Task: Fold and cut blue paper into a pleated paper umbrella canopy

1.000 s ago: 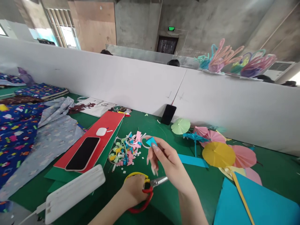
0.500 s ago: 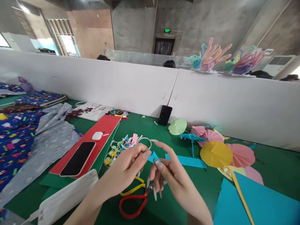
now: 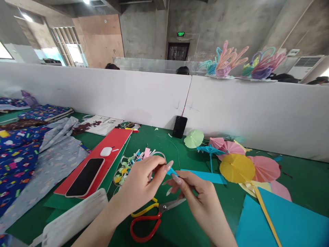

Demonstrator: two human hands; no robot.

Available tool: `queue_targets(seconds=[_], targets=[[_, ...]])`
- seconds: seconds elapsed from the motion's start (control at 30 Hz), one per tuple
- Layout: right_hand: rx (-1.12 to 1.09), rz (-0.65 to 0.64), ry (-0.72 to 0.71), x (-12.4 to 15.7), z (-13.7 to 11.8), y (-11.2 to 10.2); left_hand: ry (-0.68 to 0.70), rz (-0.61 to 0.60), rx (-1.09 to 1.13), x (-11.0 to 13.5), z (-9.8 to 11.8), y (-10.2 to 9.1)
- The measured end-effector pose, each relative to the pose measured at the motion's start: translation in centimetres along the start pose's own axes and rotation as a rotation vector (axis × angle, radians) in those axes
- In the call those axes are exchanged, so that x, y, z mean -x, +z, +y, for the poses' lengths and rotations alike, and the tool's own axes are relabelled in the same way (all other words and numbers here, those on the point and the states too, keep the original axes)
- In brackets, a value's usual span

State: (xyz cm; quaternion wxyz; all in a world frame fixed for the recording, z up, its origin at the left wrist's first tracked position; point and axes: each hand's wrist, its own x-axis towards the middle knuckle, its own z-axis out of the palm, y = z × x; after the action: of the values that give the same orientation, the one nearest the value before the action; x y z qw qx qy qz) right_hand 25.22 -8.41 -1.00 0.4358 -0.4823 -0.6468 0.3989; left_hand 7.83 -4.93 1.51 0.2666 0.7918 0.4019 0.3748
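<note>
Left hand [image 3: 144, 178] and right hand [image 3: 199, 193] pinch a blue paper [image 3: 171, 171] between them, above the scissors [image 3: 162, 208]. Beyond, I count several umbrellas [image 3: 238, 168] made; the pinched piece, I judge, remains unfinished.

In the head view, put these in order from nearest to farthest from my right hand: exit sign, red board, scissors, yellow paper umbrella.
From your right hand:
1. Scissors: just to its left.
2. Yellow paper umbrella: to its right, farther forward.
3. Red board: well over to the left.
4. Exit sign: high in the background.
</note>
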Motion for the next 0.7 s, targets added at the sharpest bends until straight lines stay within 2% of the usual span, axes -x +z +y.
queue_targets(seconds=[0.13,0.3,0.47,0.57,0.7], targets=[[-0.102,-0.055,0.022,-0.14,-0.05,-0.04,0.006,-0.035,0.030,-0.24,-0.08,-0.11],[-0.234,0.018,0.061,-0.26,0.36,-0.10,-0.004,-0.029,0.065,-0.34,0.18,0.13],[-0.372,0.044,-0.005,-0.36,0.34,0.00,-0.022,0.002,0.068,-0.39,0.47,0.51],[-0.390,0.051,-0.009,-0.40,0.14,-0.07,-0.034,0.007,0.069,-0.46,0.48,0.57],[-0.361,-0.002,0.056,-0.40,0.13,-0.45,-0.036,-0.007,0.084,-0.56,0.65,0.44]])
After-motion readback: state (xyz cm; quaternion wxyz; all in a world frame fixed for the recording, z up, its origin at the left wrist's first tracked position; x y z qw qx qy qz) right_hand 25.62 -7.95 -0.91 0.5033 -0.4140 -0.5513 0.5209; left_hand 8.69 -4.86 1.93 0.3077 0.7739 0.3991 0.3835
